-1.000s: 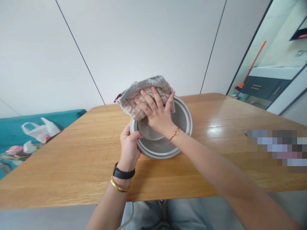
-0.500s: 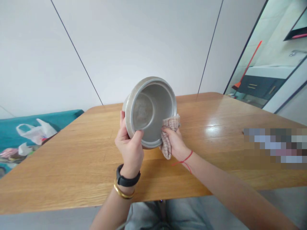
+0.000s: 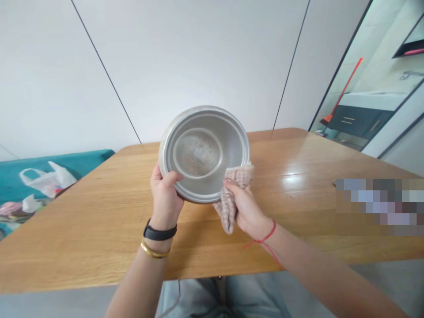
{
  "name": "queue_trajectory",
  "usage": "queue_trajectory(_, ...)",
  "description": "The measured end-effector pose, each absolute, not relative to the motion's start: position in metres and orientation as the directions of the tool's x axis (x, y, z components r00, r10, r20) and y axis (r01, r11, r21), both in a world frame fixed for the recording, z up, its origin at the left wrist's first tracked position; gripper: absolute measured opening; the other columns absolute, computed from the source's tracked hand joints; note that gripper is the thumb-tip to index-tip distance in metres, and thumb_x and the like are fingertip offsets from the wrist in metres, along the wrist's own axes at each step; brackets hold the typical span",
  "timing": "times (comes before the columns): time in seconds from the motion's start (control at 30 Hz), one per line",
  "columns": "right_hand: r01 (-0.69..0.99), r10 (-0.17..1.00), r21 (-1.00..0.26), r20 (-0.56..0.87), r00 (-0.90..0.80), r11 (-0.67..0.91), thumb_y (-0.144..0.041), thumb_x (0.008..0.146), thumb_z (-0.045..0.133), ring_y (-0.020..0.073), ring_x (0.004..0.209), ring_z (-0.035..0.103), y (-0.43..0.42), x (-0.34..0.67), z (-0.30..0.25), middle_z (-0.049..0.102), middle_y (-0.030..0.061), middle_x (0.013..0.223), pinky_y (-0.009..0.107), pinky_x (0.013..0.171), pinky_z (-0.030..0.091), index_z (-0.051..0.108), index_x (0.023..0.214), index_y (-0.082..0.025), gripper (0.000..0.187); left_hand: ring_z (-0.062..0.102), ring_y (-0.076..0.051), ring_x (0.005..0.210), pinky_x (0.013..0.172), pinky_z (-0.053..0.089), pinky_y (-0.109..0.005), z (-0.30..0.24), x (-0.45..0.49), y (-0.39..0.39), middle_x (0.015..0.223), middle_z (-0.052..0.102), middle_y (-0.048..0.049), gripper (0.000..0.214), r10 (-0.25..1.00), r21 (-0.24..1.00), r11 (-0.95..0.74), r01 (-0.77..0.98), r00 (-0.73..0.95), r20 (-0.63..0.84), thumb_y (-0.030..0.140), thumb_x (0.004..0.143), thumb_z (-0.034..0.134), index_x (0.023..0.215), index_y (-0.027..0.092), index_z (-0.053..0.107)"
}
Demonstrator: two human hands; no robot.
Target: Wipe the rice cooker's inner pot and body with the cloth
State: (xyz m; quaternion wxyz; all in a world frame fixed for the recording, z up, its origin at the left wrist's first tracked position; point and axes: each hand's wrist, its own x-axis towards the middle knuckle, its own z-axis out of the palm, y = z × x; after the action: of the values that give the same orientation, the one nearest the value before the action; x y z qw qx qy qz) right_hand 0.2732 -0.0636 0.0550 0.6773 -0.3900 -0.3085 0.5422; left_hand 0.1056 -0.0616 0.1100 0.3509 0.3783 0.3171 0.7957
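My left hand [image 3: 164, 194] holds the steel bowl [image 3: 203, 152] by its lower left rim, thumb over the lip and the other fingers hidden behind the wall. The bowl is tipped up on edge with its inside facing me and, as far as I can judge, lifted clear of the wooden worktop [image 3: 99, 212]. My right hand [image 3: 247, 210] is clenched around a bunched checked cloth [image 3: 232, 194], which touches the bowl's lower right rim and hangs below it. The risk I see is in the one-sided grip. The metal looks smooth and only one edge is pinched, so a hard push from the cloth could turn the bowl in my fingers [image 3: 172, 176] or knock it out onto the worktop. The loose tail of the cloth could also snag under the rim. Nothing lies on the worktop just beneath the bowl or between it and me. Well to the right of the bowl is a blurred patch [image 3: 377, 203] whose contents I cannot make out. Far to the left of the bowl, past the worktop's edge, a white plastic bag [image 3: 49, 181] lies on a teal seat [image 3: 82, 159]. Beyond the bowl to the right, a red broom [image 3: 342, 95] leans in a doorway.
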Motion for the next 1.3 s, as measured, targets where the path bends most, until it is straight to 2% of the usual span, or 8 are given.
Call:
queue_trajectory(0.2,0.091,0.686,-0.857,0.466,0.559,0.508,-0.042,0.081,0.076,0.0296,0.130,0.058,-0.074,0.293,0.065,0.060,0.0121,0.136,0.054,0.112,0.048,0.052,0.132,-0.026,0.058,0.049,-0.010,0.067,0.058,0.040,-0.018,0.097,0.099,-0.059,0.073,0.060,0.0040,0.029,0.728,0.747,-0.593,-0.300,-0.597,0.338,0.012,0.046,0.064,0.074,0.019,0.064)
queue_trajectory(0.33,0.517,0.589,-0.611,0.774,0.232,0.599,-0.032,0.090,0.063,0.0339,0.144,0.045,-0.050,0.282,0.089,0.053,0.0181,0.146,0.059,0.122,0.036,0.051,0.146,-0.022,0.058,0.049,-0.010,0.065,0.057,0.041,-0.019,0.092,0.111,-0.068,0.071,0.060,0.0045,0.033,0.763,0.753,-0.571,-0.327,-0.551,0.340,0.011,0.047,0.064,0.078,0.020,0.067)
queue_trajectory(0.57,-0.178,0.839,-0.825,0.497,0.223,0.536,-0.038,0.100,0.051,0.0224,0.125,0.063,-0.008,0.200,0.084,0.063,0.0131,0.138,0.041,0.107,0.053,0.038,0.150,-0.020,0.055,0.050,-0.010,0.060,0.053,0.042,-0.018,0.084,0.141,-0.079,0.068,0.061,0.0043,0.039,0.886,0.794,-0.421,-0.438,-0.388,0.256,0.008,0.044,0.065,0.081,0.020,0.067)
queue_trajectory(0.7,0.115,0.756,-0.797,0.501,-0.422,0.593,-0.024,0.094,0.062,0.0224,0.116,0.068,-0.034,0.225,0.073,0.073,0.0091,0.126,0.035,0.102,0.054,0.062,0.130,-0.021,0.036,0.046,-0.008,0.056,0.051,0.039,-0.016,0.090,0.115,-0.078,0.064,0.055,0.0063,0.033,0.846,0.786,-0.483,-0.384,-0.436,0.307,0.009,0.046,0.065,0.076,0.020,0.062)
queue_trajectory(0.83,0.659,0.684,-0.184,0.207,-0.699,0.729,-0.010,0.094,0.058,0.0259,0.107,0.071,-0.040,0.282,0.074,0.077,0.0089,0.107,0.044,0.104,0.052,0.077,0.110,-0.022,0.027,0.049,-0.010,0.058,0.050,0.038,-0.018,0.095,0.097,-0.086,0.066,0.060,0.0044,0.034,0.847,0.843,-0.464,-0.272,-0.415,0.333,0.011,0.046,0.064,0.079,0.019,0.068)
queue_trajectory(0.97,0.734,0.591,0.231,0.463,-0.660,0.638,-0.013,0.104,0.046,0.0279,0.128,0.061,-0.020,0.318,0.082,0.074,0.0092,0.124,0.065,0.129,0.020,0.077,0.114,-0.024,0.034,0.059,-0.016,0.070,0.059,0.047,-0.022,0.097,0.103,-0.091,0.078,0.070,0.0014,0.045,0.876,0.884,-0.415,-0.215,-0.356,0.324,0.011,0.047,0.066,0.091,0.020,0.074)
queue_trajectory(1.13,0.759,0.470,-0.078,0.824,-0.315,0.646,-0.019,0.100,0.054,0.0248,0.146,0.047,-0.013,0.339,0.084,0.063,0.0019,0.148,0.069,0.128,-0.004,0.069,0.129,-0.039,0.038,0.064,-0.020,0.083,0.073,0.054,-0.027,0.091,0.111,-0.092,0.084,0.071,0.0001,0.043,0.783,0.833,-0.541,-0.111,-0.426,0.452,0.011,0.054,0.068,0.095,0.022,0.076)
queue_trajectory(1.3,0.280,0.657,-0.747,0.664,0.358,0.602,-0.036,0.086,0.068,0.0279,0.130,0.061,-0.014,0.323,0.066,0.071,0.0111,0.126,0.053,0.112,0.047,0.069,0.116,-0.024,0.032,0.064,-0.019,0.088,0.080,0.054,-0.028,0.081,0.117,-0.098,0.091,0.069,0.0009,0.040,0.634,0.761,-0.648,-0.027,-0.573,0.520,0.010,0.060,0.071,0.098,0.023,0.074)
